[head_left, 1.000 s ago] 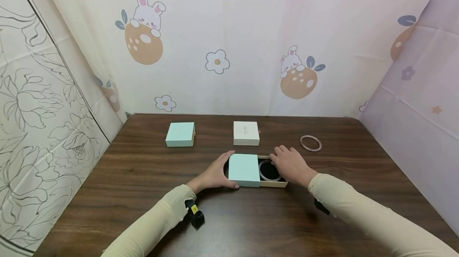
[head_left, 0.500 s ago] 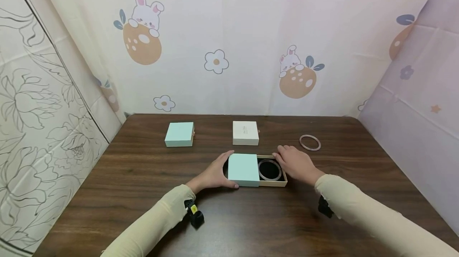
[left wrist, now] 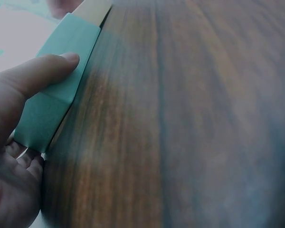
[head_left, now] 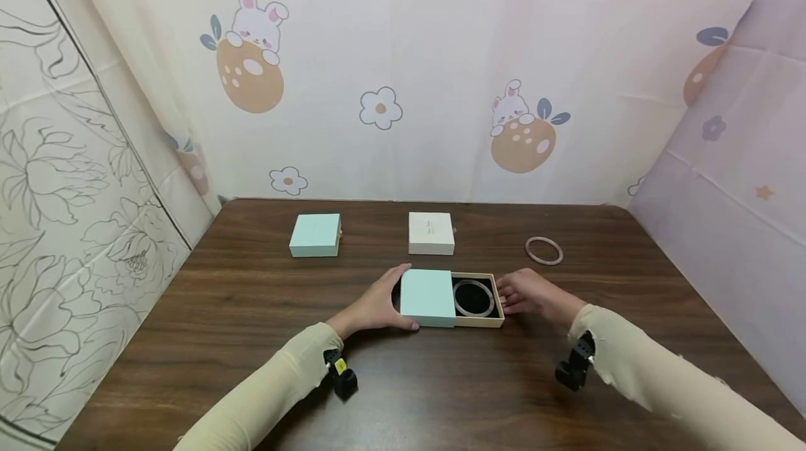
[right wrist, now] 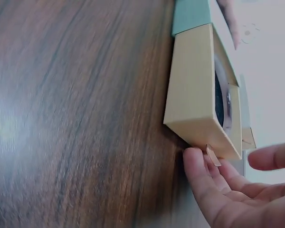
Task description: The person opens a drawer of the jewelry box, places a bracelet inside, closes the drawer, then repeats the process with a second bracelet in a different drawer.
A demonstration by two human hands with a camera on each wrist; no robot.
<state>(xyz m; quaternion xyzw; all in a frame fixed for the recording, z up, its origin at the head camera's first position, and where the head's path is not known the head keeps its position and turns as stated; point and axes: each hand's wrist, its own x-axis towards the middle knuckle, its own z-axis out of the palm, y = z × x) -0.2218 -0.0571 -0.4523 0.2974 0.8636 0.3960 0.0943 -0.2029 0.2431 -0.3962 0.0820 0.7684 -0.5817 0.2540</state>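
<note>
A mint-green drawer box (head_left: 427, 294) lies at mid-table, and its cream drawer (head_left: 480, 323) is pulled out to the right. Inside the drawer, a pale pinkish bangle (head_left: 474, 315) lies on black padding. My left hand (head_left: 376, 305) grips the mint sleeve from the left, thumb (left wrist: 61, 66) along its front side, fingers at the far side. At the drawer's right end is my right hand (head_left: 532, 291), its fingers loosely bent beside a small ribbon tab (right wrist: 213, 156) and its thumb apart. Whether the fingertips touch the end wall I cannot tell.
Farther back on the wooden table (head_left: 227, 311) are a second mint box (head_left: 315, 234) at left and a white box (head_left: 431, 233) in the middle. Another pinkish bangle (head_left: 544, 261) lies flat at the back right. A printed curtain (head_left: 441, 73) hangs behind the table.
My right hand has moved from over the open drawer, by the bangle, out to its right end. The bangle is now fully visible in the drawer. My left hand stays on the sleeve.
</note>
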